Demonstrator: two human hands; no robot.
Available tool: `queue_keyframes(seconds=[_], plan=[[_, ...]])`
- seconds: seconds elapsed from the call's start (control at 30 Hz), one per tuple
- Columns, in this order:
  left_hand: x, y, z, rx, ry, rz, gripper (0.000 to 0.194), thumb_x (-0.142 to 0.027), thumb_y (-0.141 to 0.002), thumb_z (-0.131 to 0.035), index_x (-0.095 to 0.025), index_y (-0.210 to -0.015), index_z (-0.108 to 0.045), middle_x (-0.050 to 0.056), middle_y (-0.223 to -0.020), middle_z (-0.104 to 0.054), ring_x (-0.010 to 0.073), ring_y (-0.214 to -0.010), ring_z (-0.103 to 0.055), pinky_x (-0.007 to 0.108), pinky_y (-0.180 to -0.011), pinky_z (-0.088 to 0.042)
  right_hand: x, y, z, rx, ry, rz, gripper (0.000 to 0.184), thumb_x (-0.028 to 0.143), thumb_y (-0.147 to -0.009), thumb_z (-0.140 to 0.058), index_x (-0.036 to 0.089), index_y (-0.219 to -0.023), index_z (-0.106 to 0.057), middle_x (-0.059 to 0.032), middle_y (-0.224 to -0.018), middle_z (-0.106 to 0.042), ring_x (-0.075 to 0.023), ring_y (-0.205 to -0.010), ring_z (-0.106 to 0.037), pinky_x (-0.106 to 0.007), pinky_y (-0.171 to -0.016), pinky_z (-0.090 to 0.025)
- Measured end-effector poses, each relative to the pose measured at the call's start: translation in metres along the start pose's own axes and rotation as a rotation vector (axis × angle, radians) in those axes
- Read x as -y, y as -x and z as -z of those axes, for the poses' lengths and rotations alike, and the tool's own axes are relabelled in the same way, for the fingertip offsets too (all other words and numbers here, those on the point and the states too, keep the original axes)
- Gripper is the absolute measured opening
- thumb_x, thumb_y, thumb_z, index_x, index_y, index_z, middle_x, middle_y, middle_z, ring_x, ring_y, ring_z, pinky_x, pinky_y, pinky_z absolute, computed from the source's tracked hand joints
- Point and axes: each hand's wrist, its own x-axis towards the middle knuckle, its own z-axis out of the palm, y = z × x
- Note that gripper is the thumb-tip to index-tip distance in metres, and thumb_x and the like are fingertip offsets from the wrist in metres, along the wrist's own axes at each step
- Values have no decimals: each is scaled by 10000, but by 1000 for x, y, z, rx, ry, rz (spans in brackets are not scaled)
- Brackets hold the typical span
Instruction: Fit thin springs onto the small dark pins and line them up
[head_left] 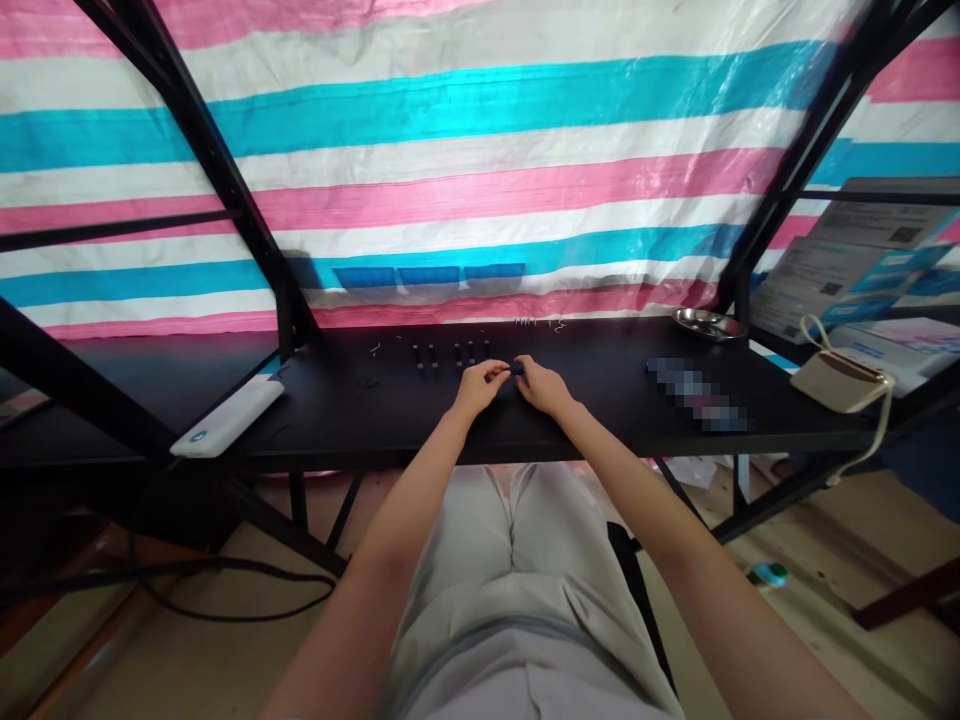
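Above the black table (345, 410), my two hands meet near the middle. My right hand (544, 385) is closed around a small dark piece (517, 368), too small to tell its kind. The fingertips of my left hand (481, 386) are pinched together at the near end of that piece; whether something thin sits between them is hard to make out. Just beyond my left hand, several small black pieces with pale ends (433, 356) are spaced out in a row. Tiny silvery bits (525, 322) lie behind them along the back edge, with more loose bits (375, 348) to the left.
A white oblong device (229, 418) rests at the table's left end. To the right are a shiny metal dish (706, 324), a blurred-out item (697, 397) and a beige pouch (838, 380) with a strap. Black frame posts slope up at both sides before a striped sheet (495, 190).
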Motion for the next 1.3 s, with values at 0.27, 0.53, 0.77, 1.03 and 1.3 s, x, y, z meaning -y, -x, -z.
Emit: queue_keyframes(seconds=[0.27, 0.53, 0.77, 1.03, 1.3], plan=[[-1, -2, 0, -103, 95, 27, 188, -267, -752, -598, -156, -896, -643, 30, -736, -663, 106, -577, -592, 243, -605, -498, 0, -3, -2, -90, -91, 136, 235, 334, -914, -406, 184, -1026, -548, -80, -994, -617, -170, -851, -592, -236, -673, -409], [-10, -4, 12, -449, 172, 170, 198, -330, -804, -518, -152, -780, -600, 23, -631, -614, 110, -556, -572, 219, -550, -452, -17, -52, 0, -131, -341, -318, 168, 265, -838, -528, 142, -909, -618, -60, -819, -653, -160, -781, -603, -250, -723, -442], [-9, -4, 14, -479, 190, 217, 244, -369, -814, -496, -157, -734, -585, 6, -584, -586, 99, -502, -519, 215, -522, -420, -10, -90, -10, -35, -326, -364, 193, 231, -791, -580, 136, -951, -632, -90, -907, -673, -176, -879, -616, -264, -792, -446], [-9, -3, 14, -453, 155, 215, 243, -364, -817, -487, -161, -748, -600, 11, -602, -604, 103, -531, -537, 217, -544, -426, -3, -97, -38, 44, -245, -378, 202, 298, -757, -629, 155, -897, -659, -85, -888, -675, -184, -862, -624, -250, -746, -455], [-9, -3, 14, -442, 132, 207, 205, -333, -811, -493, -166, -749, -594, 5, -601, -606, 106, -550, -556, 218, -567, -448, -1, -100, -34, 94, -242, -399, 251, 292, -696, -689, 153, -903, -660, -77, -911, -676, -176, -867, -627, -245, -736, -459]])
